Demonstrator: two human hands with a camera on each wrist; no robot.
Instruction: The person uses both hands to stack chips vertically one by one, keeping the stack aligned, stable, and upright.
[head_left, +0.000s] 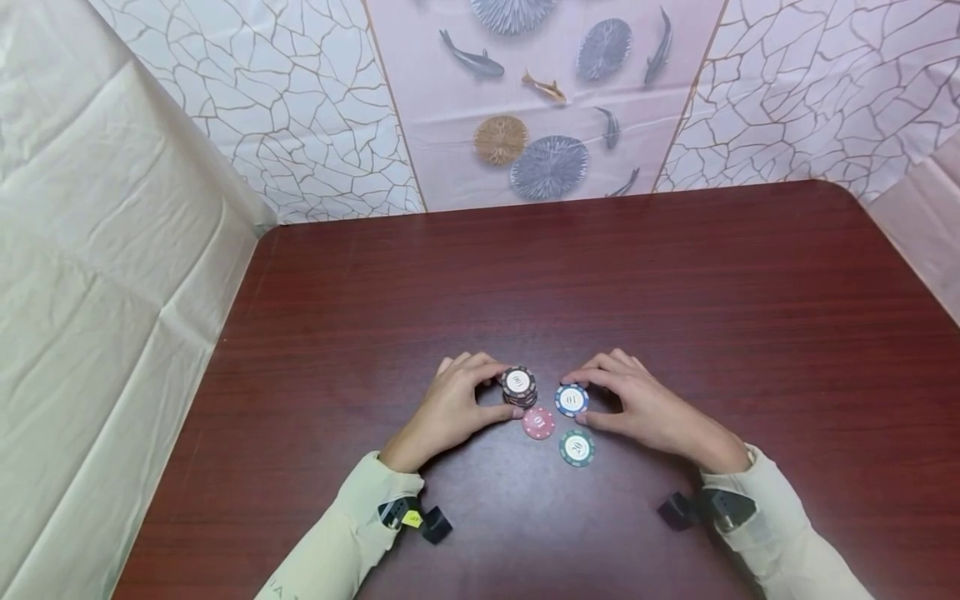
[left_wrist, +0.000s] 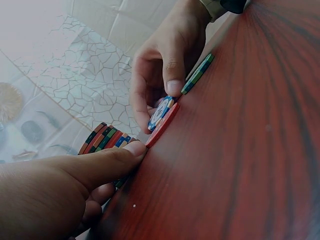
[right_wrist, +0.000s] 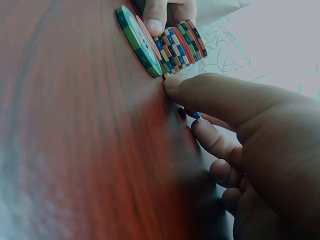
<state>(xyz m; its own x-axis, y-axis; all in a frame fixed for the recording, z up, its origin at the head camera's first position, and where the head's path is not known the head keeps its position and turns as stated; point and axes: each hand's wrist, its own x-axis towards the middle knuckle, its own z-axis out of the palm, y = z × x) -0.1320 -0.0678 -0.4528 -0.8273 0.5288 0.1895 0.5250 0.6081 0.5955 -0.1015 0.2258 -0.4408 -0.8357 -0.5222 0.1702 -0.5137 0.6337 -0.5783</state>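
Note:
My left hand grips a stack of poker chips between thumb and index finger. A black chip marked 100 tops the stack, with black, red, green and blue edges showing along its side. To the right, my right hand pinches a blue poker chip marked 10 by its edges, thumb at the near side and index finger at the far side. In the right wrist view the thumb hides most of that chip. Between the hands lies a red poker chip, close by the left thumb. A green poker chip lies nearer the body.
The dark red wooden table extends around both hands. Behind it hangs a patterned cloth with fish and leaf prints. A pale cloth borders the left side. Each wrist wears a small black camera on a strap.

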